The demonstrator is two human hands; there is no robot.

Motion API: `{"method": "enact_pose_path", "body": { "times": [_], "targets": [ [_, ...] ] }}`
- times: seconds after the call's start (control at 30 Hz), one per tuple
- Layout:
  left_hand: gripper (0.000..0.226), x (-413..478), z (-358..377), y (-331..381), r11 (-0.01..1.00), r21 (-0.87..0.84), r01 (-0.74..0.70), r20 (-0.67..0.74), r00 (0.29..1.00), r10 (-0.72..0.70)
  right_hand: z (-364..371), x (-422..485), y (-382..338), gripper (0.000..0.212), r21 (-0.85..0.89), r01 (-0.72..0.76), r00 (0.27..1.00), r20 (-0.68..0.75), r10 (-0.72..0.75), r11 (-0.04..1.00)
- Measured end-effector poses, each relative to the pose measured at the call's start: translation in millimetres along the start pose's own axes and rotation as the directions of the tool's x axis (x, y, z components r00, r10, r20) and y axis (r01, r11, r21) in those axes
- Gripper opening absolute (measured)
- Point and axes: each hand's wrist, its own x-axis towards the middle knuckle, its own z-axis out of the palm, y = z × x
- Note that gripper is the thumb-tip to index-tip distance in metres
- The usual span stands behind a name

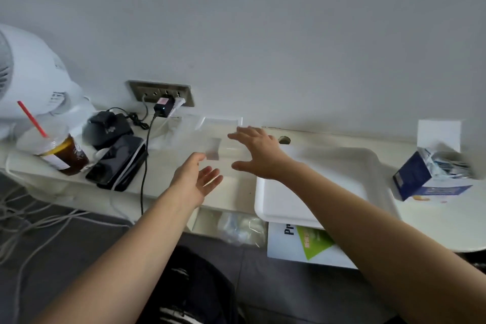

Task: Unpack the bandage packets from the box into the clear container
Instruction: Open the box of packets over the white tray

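I logged the left hand (pixel 196 179) and right hand (pixel 259 152) both spread, holding nothing, flanking the blurred clear container (pixel 222 123); the box (pixel 431 179) sat well right on the counter (pixel 168 166).

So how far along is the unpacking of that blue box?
Barely begun. The blue box is open and packets crowd its mouth; I see none in the clear container, though it is blurred. In hand: left hand and right hand, both empty, flank the container. All the transfers remain.
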Motion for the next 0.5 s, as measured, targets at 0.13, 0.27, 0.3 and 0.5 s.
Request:
{"method": "enact_pose_path", "body": {
  "times": [0.13,0.27,0.3,0.5],
  "targets": [
    [0.033,11.9,-2.0,7.5,0.987,-0.097,0.125,0.104,0.988,-0.115,7.6,8.3,-4.2,0.061,-0.116,-0.013,0.994,-0.11,0.0,0.993],
    [0.03,23.1,-5.2,7.3,0.994,0.049,0.098,0.094,0.99,-0.102,14.1,14.5,-6.2,0.063,-0.141,-0.038,0.99,-0.137,0.019,0.989],
    [0.032,24.3,-5.8,7.5,0.992,0.101,0.07,0.086,0.993,-0.079,16.0,15.5,-6.4,0.064,-0.146,-0.049,0.989,-0.145,0.027,0.988],
    [0.02,15.3,-5.4,20.8,0.943,0.177,-0.28,0.094,0.959,0.267,17.9,19.4,1.3,0.058,-0.048,-0.045,0.972,-0.231,0.033,0.998]
  ]
}}
